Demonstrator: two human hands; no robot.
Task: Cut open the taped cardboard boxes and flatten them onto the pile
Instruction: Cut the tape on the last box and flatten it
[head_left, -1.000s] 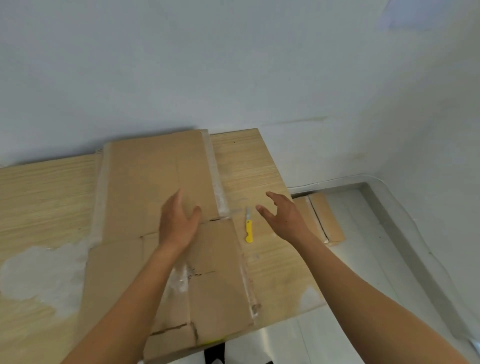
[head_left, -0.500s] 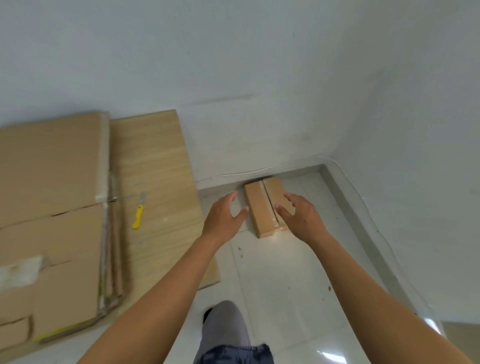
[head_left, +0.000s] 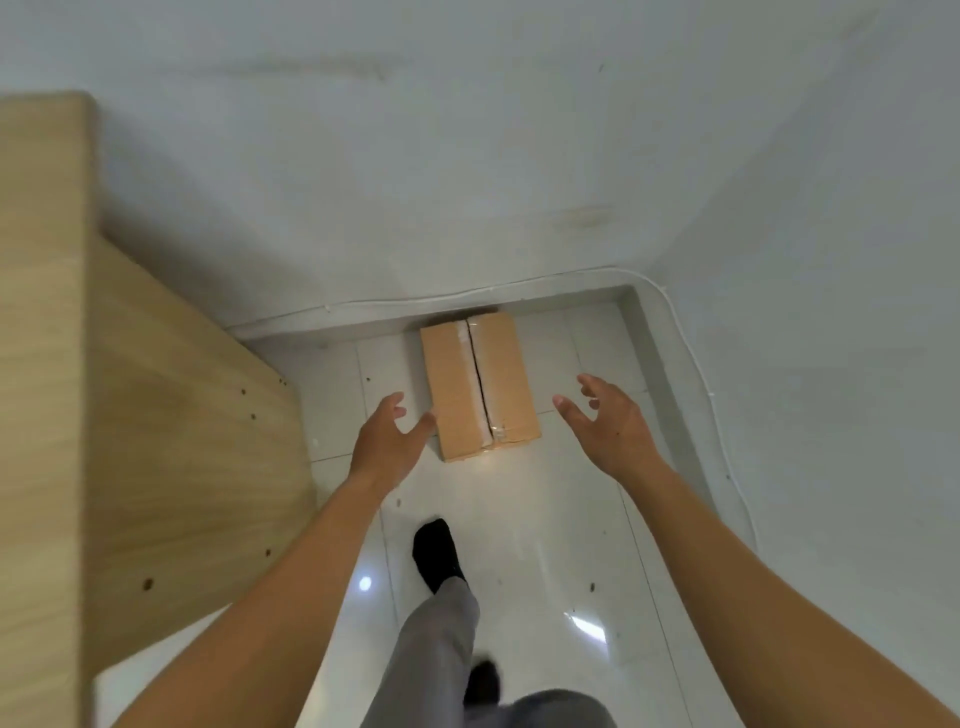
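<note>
1. Cardboard box (head_left: 480, 387) lies on the white tiled floor (head_left: 545, 519), far end against the wall base, clear tape along its centre seam, flaps closed.
2. We see the left hand (head_left: 387, 441) spread, fingers loosely bent, holding nothing. Its thumb tip is right at the box's left edge; we cannot tell if it touches.
3. Right hand (head_left: 608, 421) is spread too, palm turned toward the box, empty, apart from the box's right side.
4. Box sits between both hands.
5. Wooden worktop (head_left: 41, 364) fills the left edge of view.
6. We see a foot in a black sock (head_left: 436, 551) and a grey trouser leg (head_left: 441, 639) on the floor, near the box.
</note>
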